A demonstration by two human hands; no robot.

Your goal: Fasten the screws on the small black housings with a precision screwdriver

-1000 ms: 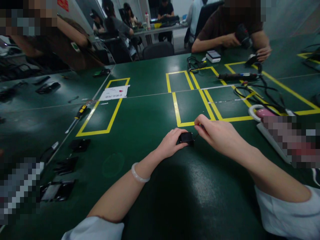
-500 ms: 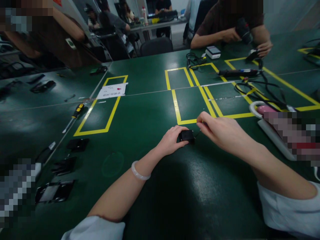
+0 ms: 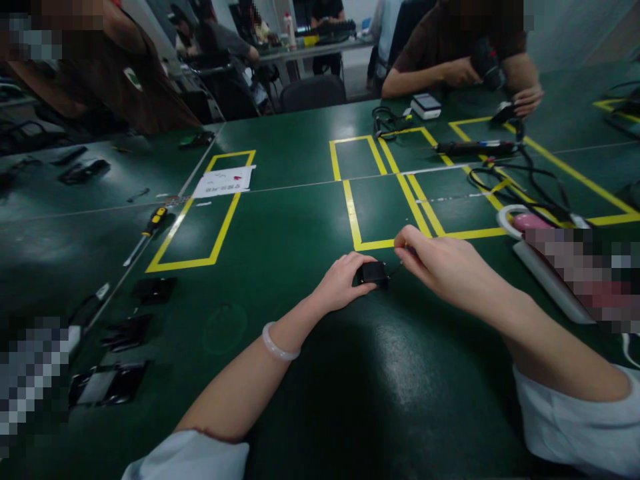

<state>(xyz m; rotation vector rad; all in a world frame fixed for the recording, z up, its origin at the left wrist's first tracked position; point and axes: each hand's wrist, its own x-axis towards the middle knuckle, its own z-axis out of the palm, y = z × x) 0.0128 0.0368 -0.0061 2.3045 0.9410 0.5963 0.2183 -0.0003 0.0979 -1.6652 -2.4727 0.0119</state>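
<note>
My left hand grips a small black box-like part between thumb and fingers, keeping it on the green table. Just right of it, my right hand is closed in a pinch on a thin dark rod. The rod slants down from my fingertips, and its lower end reaches the right side of the black part. My fingers hide the rod's upper end, so its exact kind cannot be made out. Below my left wrist, the table shows a faint round mark.
On the left lie several black parts and a yellow-black screwdriver. Yellow tape outlines mark the table. A pen-shaped black tool with cables lies at right. Across the table, a co-worker's hand holds a power drill.
Both hands stay at the black part, with almost no visible movement. At the far left, the other person's body and arm have shifted slightly.
</note>
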